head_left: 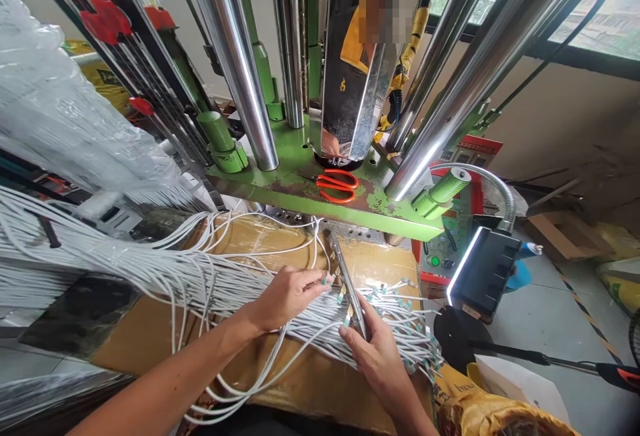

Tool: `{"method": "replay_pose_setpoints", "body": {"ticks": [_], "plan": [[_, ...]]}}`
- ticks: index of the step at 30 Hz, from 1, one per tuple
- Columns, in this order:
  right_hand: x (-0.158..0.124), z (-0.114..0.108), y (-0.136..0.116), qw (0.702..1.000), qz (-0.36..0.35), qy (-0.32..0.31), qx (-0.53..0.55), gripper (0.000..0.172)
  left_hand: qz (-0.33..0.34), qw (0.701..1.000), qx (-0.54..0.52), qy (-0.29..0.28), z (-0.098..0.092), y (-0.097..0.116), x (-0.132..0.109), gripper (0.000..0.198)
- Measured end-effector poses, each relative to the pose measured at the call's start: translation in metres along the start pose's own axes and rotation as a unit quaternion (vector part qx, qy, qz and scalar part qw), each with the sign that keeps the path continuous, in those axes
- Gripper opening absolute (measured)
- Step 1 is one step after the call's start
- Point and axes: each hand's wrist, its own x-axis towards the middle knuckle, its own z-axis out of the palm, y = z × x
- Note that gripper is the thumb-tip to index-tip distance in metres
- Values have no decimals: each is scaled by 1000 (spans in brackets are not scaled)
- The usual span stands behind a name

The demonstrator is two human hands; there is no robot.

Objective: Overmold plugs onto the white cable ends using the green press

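My left hand (pixel 289 295) pinches the end of a white cable (pixel 327 277) that has a small green tip, beside a narrow metal bar (pixel 345 268). My right hand (pixel 379 343) grips the lower end of this bar and holds it at a slant. Several brass-coloured slots line the bar's left side, and a few green-tipped cable ends sit at them. Under both hands lies a thick bundle of white cables (pixel 235 284), its green-tipped ends fanned out to the right.
Brown cardboard (pixel 120 336) lies beneath the cables. Ahead stands a green press plate (pixel 285 163) between steel columns, with orange-handled snips (pixel 345 175) on it. A lit work lamp (pixel 487 269) is at the right. Plastic-wrapped material (pixel 65 103) stands left.
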Motion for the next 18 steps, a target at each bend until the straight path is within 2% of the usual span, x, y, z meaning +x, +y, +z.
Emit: {"method": "replay_pose_setpoints", "body": {"ticks": [2, 5, 11, 18], "plan": [[0, 0, -2, 1000, 3, 7, -3, 60, 61, 997, 47, -11, 0, -6, 4, 18], [0, 0, -2, 1000, 11, 20, -9, 59, 89, 993, 71, -5, 3, -13, 9, 21], [1, 0, 4, 1000, -13, 14, 0, 55, 61, 997, 53, 5, 7, -13, 13, 23], [1, 0, 3, 999, -10, 24, -19, 55, 16, 1000, 24, 3, 9, -12, 11, 16]]}}
